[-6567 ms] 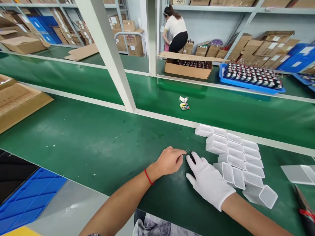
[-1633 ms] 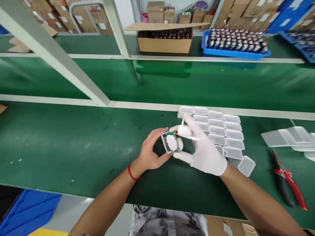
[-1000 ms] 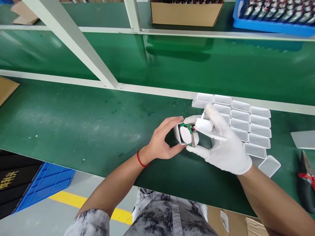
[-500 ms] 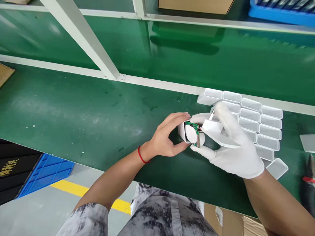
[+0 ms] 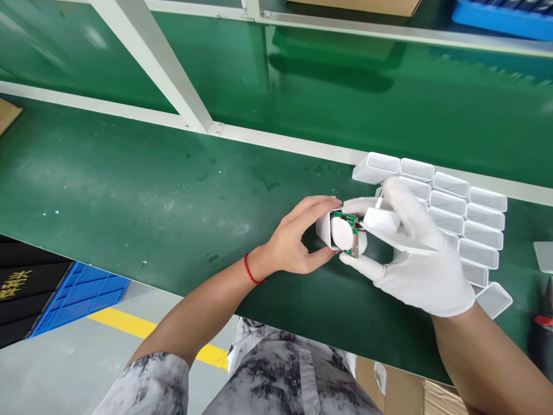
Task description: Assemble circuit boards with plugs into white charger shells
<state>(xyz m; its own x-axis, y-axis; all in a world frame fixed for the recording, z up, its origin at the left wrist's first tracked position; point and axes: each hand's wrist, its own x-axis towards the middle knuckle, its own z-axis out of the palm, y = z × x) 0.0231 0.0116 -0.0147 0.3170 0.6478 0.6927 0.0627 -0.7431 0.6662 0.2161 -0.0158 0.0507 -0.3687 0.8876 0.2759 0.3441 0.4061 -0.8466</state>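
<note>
My bare left hand [image 5: 298, 239], with a red cord at the wrist, grips a white plastic housing [image 5: 324, 229] between thumb and fingers. At the housing's open end sits a green circuit board [image 5: 355, 242] with a round white pad [image 5: 343, 233] on it; how deep it goes inside is hidden. My right hand [image 5: 425, 265], in a white glove, is closed around a white cover piece [image 5: 382, 223] with a thin pin or lead. Its thumb and a fingertip touch the board's edges. Dark and red wires run between the board and the cover piece.
Several open white housings [image 5: 481, 225] stand in rows right of my hands, one tilted [image 5: 495, 300] at the near end. Dark pliers with a red part [image 5: 545, 321] lie at the far right. A slanted white post [image 5: 159, 63] meets the green bench [image 5: 129, 184] at the back.
The view has shifted slightly, so hands and housings appear a little further right. Both hands keep the same grip, and the board stays at the housing's open end.
</note>
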